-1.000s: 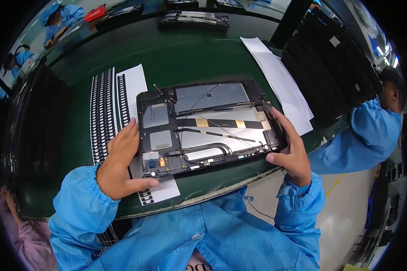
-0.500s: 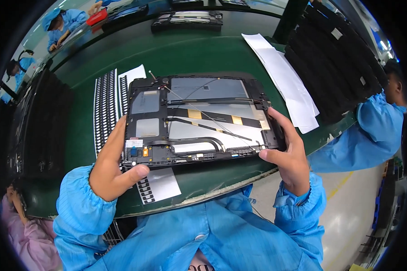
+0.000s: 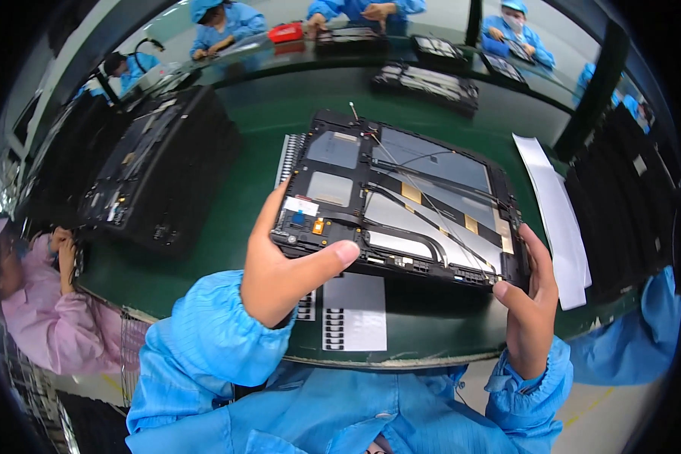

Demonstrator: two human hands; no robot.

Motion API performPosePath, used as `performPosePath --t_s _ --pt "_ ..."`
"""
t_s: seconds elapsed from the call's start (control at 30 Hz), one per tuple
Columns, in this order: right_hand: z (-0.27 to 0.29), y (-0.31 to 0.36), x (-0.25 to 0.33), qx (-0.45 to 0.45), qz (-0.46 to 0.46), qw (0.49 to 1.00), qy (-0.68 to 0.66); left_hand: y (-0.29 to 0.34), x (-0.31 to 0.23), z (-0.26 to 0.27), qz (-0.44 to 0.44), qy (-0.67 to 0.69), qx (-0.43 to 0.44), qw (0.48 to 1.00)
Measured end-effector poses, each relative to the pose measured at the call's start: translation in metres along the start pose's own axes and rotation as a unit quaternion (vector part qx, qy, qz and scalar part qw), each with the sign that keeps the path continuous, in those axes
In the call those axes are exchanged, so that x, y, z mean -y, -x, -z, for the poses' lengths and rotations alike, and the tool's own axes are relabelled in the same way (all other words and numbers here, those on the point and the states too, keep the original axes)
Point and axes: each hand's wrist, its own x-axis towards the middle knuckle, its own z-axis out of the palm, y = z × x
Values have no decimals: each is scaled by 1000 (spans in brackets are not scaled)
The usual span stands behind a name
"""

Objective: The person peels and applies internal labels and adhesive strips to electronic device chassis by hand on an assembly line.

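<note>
Left hand (image 3: pixel 280 276) and right hand (image 3: pixel 528 303) gripping opened tablet chassis (image 3: pixel 401 200), above green table (image 3: pixel 257 136)

A white rectangular label sheet (image 3: pixel 353 312) lies flat on the near edge of the green bench, its left strip carrying rows of small black stickers. Just beyond it, farther and to the left, a second striped label sheet (image 3: pixel 287 155) shows black-and-white bars, mostly hidden. On the opened panel's near-left corner sits a small white sticker (image 3: pixel 303 206). At the right, long white paper strips (image 3: pixel 556 216) lie across the bench.
</note>
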Motion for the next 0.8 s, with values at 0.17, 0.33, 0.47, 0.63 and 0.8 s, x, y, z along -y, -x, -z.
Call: performPosePath --t_s 0.17,0.33,0.47,0.63,0.8 --pt "-10 -23 21 10 58 998 -23 -6 -3 19 -19 29 -44 998" --pt "-35 -52 52 117 113 987 -19 4 -30 37 -78 31 -69 994" --pt "-58 -74 70 180 113 977 -27 8 -45 45 -106 89 -105 985" --pt "-105 -95 72 271 121 953 -66 29 -58 68 -171 50 -167 970" --pt "-161 -108 84 339 128 920 -148 39 -77 101 -228 -5 -251 941"
